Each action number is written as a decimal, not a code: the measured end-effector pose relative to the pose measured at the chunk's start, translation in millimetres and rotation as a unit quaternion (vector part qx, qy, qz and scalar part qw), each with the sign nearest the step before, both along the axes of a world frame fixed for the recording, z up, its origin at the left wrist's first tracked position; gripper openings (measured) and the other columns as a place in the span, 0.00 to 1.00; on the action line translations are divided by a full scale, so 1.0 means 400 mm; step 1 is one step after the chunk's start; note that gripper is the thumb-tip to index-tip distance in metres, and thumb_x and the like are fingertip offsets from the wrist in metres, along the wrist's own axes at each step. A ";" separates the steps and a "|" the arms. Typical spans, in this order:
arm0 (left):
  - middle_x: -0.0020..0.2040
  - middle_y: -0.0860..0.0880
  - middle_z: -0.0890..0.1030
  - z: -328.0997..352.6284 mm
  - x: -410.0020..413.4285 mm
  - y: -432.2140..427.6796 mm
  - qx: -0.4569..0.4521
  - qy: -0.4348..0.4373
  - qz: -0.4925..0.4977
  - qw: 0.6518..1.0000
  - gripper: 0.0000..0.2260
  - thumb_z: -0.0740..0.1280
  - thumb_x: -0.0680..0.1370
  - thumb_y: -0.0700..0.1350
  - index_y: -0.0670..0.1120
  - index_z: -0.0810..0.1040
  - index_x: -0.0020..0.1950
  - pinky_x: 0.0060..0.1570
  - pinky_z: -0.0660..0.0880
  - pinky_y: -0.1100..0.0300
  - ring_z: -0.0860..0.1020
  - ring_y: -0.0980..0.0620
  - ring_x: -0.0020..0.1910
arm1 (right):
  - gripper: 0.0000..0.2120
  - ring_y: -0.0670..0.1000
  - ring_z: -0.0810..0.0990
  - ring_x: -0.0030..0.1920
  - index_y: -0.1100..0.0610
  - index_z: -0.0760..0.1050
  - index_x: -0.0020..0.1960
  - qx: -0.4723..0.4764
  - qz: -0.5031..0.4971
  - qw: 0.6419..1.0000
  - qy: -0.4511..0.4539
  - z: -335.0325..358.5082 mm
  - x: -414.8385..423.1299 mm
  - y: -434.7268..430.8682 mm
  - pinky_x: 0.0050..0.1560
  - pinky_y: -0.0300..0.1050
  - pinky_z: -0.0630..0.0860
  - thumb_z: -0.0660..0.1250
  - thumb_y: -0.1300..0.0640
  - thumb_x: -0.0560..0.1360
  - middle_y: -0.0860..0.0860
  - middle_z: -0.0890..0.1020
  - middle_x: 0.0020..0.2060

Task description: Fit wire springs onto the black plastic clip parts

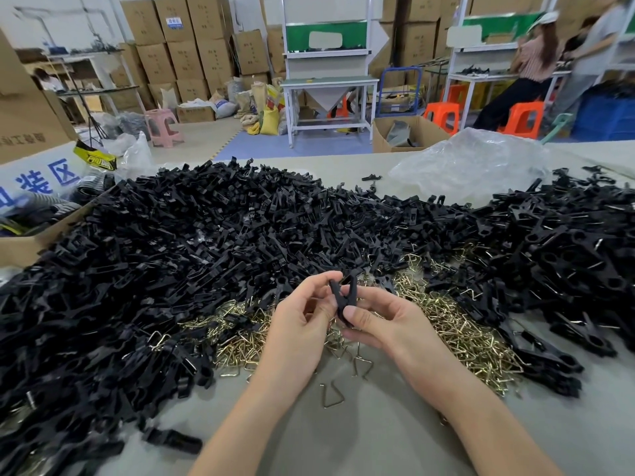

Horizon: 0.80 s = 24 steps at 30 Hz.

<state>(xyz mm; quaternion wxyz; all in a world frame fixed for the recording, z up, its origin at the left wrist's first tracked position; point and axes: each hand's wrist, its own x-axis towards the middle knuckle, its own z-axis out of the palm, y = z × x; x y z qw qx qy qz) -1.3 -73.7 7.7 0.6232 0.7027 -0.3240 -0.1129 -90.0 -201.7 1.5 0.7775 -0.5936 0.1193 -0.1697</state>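
Both hands hold one black clip (pixel 343 298) upright above the springs (pixel 457 334) heaped on the worktop (pixel 360 434). The left hand (pixel 295 324) pinches its upper part with curled fingers (pixel 319 280). The right hand (pixel 391 321) grips the lower end between thumb and fingers. Whether a spring is already on it cannot be told. To do this well, one hand should probably hold the two halves aligned and pressed together while the other hooks a spring squarely into its seat. A loose spring (pixel 331 395) lies near on the worktop. Unfitted parts (pixel 171 242) are piled to the left.
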 end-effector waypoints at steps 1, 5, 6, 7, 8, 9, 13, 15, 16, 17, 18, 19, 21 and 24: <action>0.50 0.55 0.85 0.000 -0.001 -0.001 -0.002 0.000 0.003 1.000 0.14 0.64 0.83 0.40 0.58 0.81 0.59 0.52 0.77 0.66 0.82 0.56 0.52 | 0.13 0.54 0.87 0.51 0.52 0.86 0.54 -0.001 -0.004 1.000 0.000 -0.001 0.000 0.000 0.51 0.42 0.83 0.71 0.67 0.76 0.61 0.85 0.52; 0.49 0.55 0.86 0.000 -0.003 -0.004 -0.017 0.019 0.003 1.000 0.13 0.65 0.83 0.38 0.56 0.82 0.58 0.51 0.79 0.63 0.83 0.55 0.49 | 0.13 0.58 0.87 0.52 0.55 0.84 0.57 0.006 -0.006 1.000 -0.001 -0.001 -0.002 -0.004 0.51 0.42 0.83 0.73 0.65 0.73 0.59 0.86 0.52; 0.48 0.56 0.86 0.000 -0.003 -0.003 -0.022 0.022 0.002 1.000 0.13 0.65 0.82 0.38 0.55 0.82 0.58 0.50 0.78 0.65 0.83 0.56 0.48 | 0.14 0.58 0.87 0.52 0.56 0.84 0.57 0.006 -0.006 1.000 0.000 0.000 -0.004 -0.004 0.51 0.42 0.83 0.73 0.64 0.72 0.58 0.86 0.51; 0.47 0.56 0.86 -0.001 -0.003 -0.003 -0.025 0.025 0.004 0.999 0.13 0.65 0.82 0.37 0.55 0.82 0.58 0.50 0.78 0.65 0.83 0.57 0.46 | 0.15 0.58 0.87 0.52 0.56 0.84 0.58 0.002 -0.010 1.000 0.000 0.001 -0.005 -0.004 0.50 0.42 0.83 0.74 0.63 0.71 0.58 0.87 0.51; 0.46 0.55 0.85 -0.001 -0.001 -0.003 -0.026 0.027 0.009 0.999 0.14 0.65 0.82 0.36 0.54 0.82 0.58 0.50 0.78 0.63 0.83 0.56 0.45 | 0.15 0.58 0.87 0.52 0.56 0.84 0.58 -0.005 -0.016 1.000 0.000 0.001 -0.006 -0.005 0.50 0.42 0.83 0.74 0.64 0.72 0.58 0.87 0.50; 0.46 0.53 0.85 0.001 -0.002 -0.003 -0.026 0.031 0.013 0.999 0.15 0.65 0.82 0.35 0.54 0.82 0.58 0.51 0.79 0.61 0.83 0.54 0.46 | 0.14 0.58 0.87 0.52 0.56 0.84 0.57 -0.010 -0.026 1.000 -0.002 0.002 -0.007 -0.006 0.50 0.42 0.83 0.74 0.65 0.73 0.58 0.87 0.49; 0.51 0.53 0.86 0.014 -0.014 -0.014 -0.045 0.068 0.006 0.997 0.16 0.61 0.83 0.34 0.52 0.78 0.63 0.52 0.79 0.63 0.85 0.54 0.50 | 0.14 0.60 0.87 0.49 0.51 0.86 0.54 -0.017 -0.070 0.997 -0.002 0.004 -0.008 -0.013 0.48 0.43 0.83 0.74 0.66 0.74 0.60 0.86 0.48; 0.51 0.58 0.85 0.010 -0.015 -0.008 -0.006 -0.001 0.028 1.000 0.15 0.61 0.83 0.38 0.55 0.77 0.63 0.52 0.78 0.67 0.83 0.59 0.51 | 0.14 0.59 0.88 0.48 0.50 0.86 0.55 -0.010 -0.078 0.997 -0.007 0.002 -0.009 -0.016 0.48 0.42 0.83 0.75 0.64 0.73 0.58 0.86 0.46; 0.50 0.60 0.83 0.007 -0.011 0.000 0.029 -0.081 0.048 0.995 0.13 0.61 0.83 0.41 0.56 0.76 0.63 0.51 0.75 0.70 0.81 0.61 0.52 | 0.14 0.58 0.88 0.48 0.50 0.86 0.55 -0.008 -0.079 0.997 -0.013 0.002 -0.009 -0.018 0.48 0.42 0.83 0.75 0.62 0.71 0.55 0.86 0.44; 0.50 0.63 0.82 0.006 -0.008 0.012 0.070 -0.174 0.068 0.980 0.12 0.61 0.83 0.44 0.57 0.76 0.63 0.50 0.73 0.71 0.79 0.63 0.52 | 0.14 0.57 0.88 0.48 0.49 0.86 0.55 -0.011 -0.079 0.997 -0.017 0.002 -0.010 -0.019 0.49 0.41 0.83 0.76 0.59 0.70 0.53 0.86 0.43; 0.51 0.64 0.80 0.006 -0.003 0.025 0.114 -0.257 0.077 0.957 0.11 0.60 0.82 0.48 0.58 0.76 0.62 0.52 0.71 0.70 0.77 0.64 0.52 | 0.16 0.56 0.88 0.48 0.48 0.86 0.56 -0.017 -0.082 0.996 -0.017 0.001 -0.011 -0.022 0.50 0.41 0.82 0.76 0.58 0.69 0.52 0.86 0.42; 0.51 0.64 0.79 0.007 0.003 0.036 0.163 -0.319 0.070 0.931 0.11 0.58 0.81 0.51 0.57 0.76 0.61 0.54 0.70 0.67 0.75 0.63 0.52 | 0.17 0.55 0.87 0.47 0.49 0.85 0.56 -0.021 -0.087 0.996 -0.014 -0.002 -0.011 -0.026 0.50 0.41 0.82 0.77 0.56 0.68 0.51 0.87 0.42; 0.52 0.63 0.76 0.005 0.010 0.049 0.272 -0.386 0.026 0.881 0.15 0.56 0.80 0.57 0.57 0.78 0.61 0.59 0.67 0.61 0.72 0.59 0.53 | 0.20 0.55 0.87 0.46 0.50 0.85 0.59 -0.016 -0.101 0.995 -0.001 -0.008 -0.011 -0.032 0.50 0.41 0.82 0.78 0.55 0.67 0.50 0.87 0.44; 0.57 0.61 0.69 -0.001 0.021 0.052 0.376 -0.360 -0.032 0.853 0.18 0.56 0.81 0.64 0.61 0.74 0.67 0.64 0.61 0.60 0.67 0.57 0.60 | 0.22 0.53 0.87 0.46 0.45 0.85 0.58 -0.007 -0.109 0.994 0.009 -0.012 -0.010 -0.036 0.50 0.40 0.82 0.78 0.54 0.65 0.48 0.86 0.47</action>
